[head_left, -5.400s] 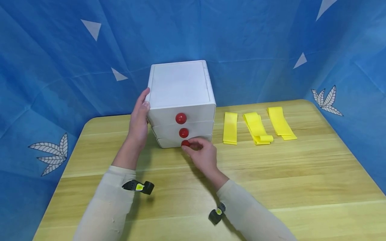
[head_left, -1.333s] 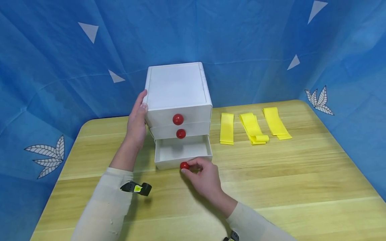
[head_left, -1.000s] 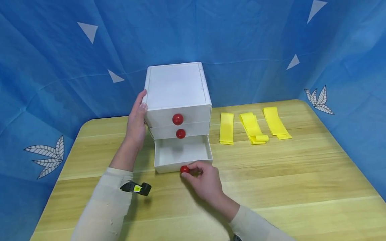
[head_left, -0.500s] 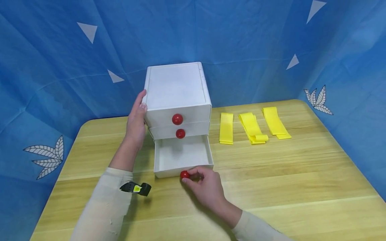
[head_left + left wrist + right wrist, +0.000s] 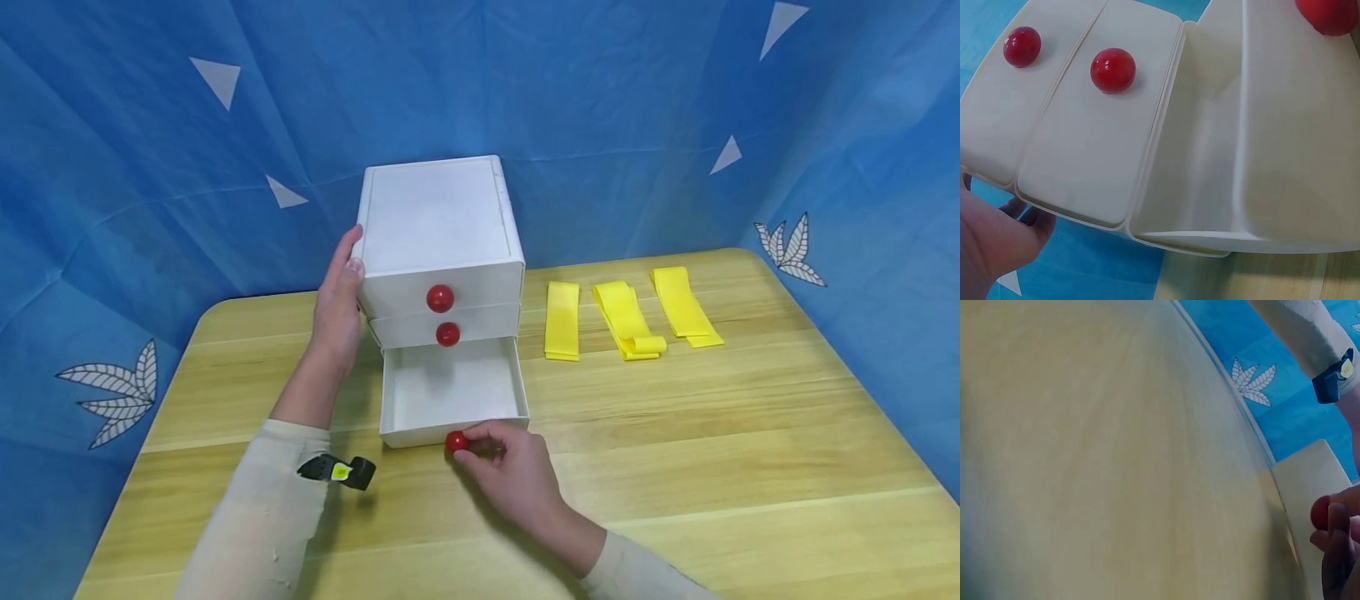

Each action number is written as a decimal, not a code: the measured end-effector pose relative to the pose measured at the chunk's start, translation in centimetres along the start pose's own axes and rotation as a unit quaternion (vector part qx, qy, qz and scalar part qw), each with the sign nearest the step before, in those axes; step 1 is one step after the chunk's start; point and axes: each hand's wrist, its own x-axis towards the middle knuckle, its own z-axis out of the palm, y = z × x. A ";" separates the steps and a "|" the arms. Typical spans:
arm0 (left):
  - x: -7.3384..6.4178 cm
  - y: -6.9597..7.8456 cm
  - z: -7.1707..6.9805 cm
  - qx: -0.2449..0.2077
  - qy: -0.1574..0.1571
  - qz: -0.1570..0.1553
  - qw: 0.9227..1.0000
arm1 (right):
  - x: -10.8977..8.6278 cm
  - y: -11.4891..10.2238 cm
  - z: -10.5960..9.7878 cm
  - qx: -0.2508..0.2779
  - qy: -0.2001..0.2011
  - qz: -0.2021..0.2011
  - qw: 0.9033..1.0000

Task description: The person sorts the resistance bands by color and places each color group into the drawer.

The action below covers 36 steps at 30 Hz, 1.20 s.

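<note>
A pale wood-grained counter (image 5: 720, 442) carries, at its far side, a white boxy three-drawer cabinet (image 5: 438, 215), its lowest white drawer (image 5: 450, 393) pulled out toward you. Three flat folded yellow strips (image 5: 624, 315) lie right of the cabinet. Your left hand (image 5: 336, 312) rests unclenched against the cabinet's left side; your right hand's (image 5: 519, 475) grip pinches the drawer's round red knob (image 5: 456, 442).

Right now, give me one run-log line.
left hand: against white cabinet side | right hand: pinching bottom red knob | bottom drawer: open | yellow strips: on table
</note>
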 end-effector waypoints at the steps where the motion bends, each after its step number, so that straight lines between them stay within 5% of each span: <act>1: 0.0 0.0 0.0 -0.001 0.000 0.000 1.000 | 0.0 0.0 -0.1 -0.005 -0.003 -0.002 1.000; 14: -0.1 0.0 -0.5 0.010 0.006 0.007 1.000 | -1.0 -1.3 -5.0 -0.036 0.010 -0.045 0.998; 23: -0.2 -0.1 -0.4 0.006 0.004 0.012 1.000 | 1.4 -0.9 -8.9 -0.073 0.068 -0.075 0.992; 36: 0.0 -0.1 -0.2 0.001 -0.003 0.002 1.000 | 4.8 0.5 -11.7 -0.123 0.090 -0.068 0.986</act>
